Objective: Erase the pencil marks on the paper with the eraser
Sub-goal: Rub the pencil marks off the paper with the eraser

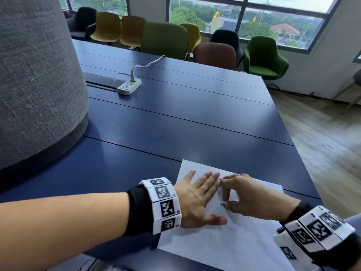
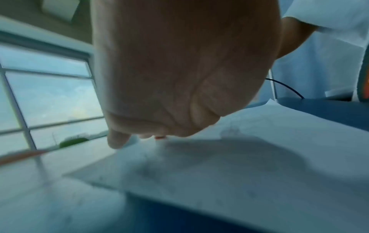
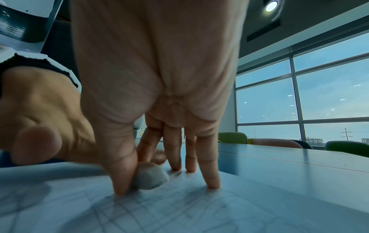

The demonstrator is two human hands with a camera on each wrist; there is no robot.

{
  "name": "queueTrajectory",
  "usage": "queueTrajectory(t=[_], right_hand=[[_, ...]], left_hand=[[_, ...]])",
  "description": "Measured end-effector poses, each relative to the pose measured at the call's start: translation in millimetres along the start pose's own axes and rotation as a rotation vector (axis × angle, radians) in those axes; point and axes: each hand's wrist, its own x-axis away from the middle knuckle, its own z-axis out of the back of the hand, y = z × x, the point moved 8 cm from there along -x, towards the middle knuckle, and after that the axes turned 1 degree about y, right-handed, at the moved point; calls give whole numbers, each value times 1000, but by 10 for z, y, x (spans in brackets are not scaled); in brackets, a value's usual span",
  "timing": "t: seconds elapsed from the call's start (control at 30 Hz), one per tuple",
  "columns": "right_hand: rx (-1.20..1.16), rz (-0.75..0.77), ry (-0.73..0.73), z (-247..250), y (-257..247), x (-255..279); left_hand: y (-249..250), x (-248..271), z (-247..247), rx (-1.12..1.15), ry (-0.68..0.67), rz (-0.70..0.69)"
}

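Observation:
A white sheet of paper (image 1: 224, 245) lies on the blue table (image 1: 195, 124) near its front edge, with faint pencil lines (image 3: 159, 209) across it. My left hand (image 1: 201, 194) lies flat on the sheet's upper left part, fingers straight and thumb spread; it shows at the left of the right wrist view (image 3: 40, 126). My right hand (image 1: 227, 202) is just right of it and pinches a small grey-white eraser (image 3: 150, 178) between thumb and forefinger, pressing it on the paper. Its other fingertips (image 3: 212, 184) touch the sheet. The left wrist view is blurred, showing palm (image 2: 179, 71) over paper (image 2: 239, 165).
A white power strip (image 1: 130, 86) with a plugged cable sits further back on the table. A large grey fabric-covered column (image 1: 39, 75) stands at the left. Chairs (image 1: 166, 40) line the far side. The table's right edge (image 1: 304, 173) drops to wooden floor.

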Motion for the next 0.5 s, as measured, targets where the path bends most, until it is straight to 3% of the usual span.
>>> queueTrajectory(t=[0.1, 0.3, 0.43, 0.5], right_hand=[[3, -28, -12, 0, 14, 1], [-1, -69, -30, -35, 70, 7], [11, -65, -16, -14, 56, 9], [5, -45, -3, -10, 46, 10]], left_hand=[[-116, 42, -151, 55, -54, 38], [-685, 331, -202, 75, -72, 307], [-224, 283, -221, 39, -36, 25], [-167, 297, -275, 60, -65, 1]])
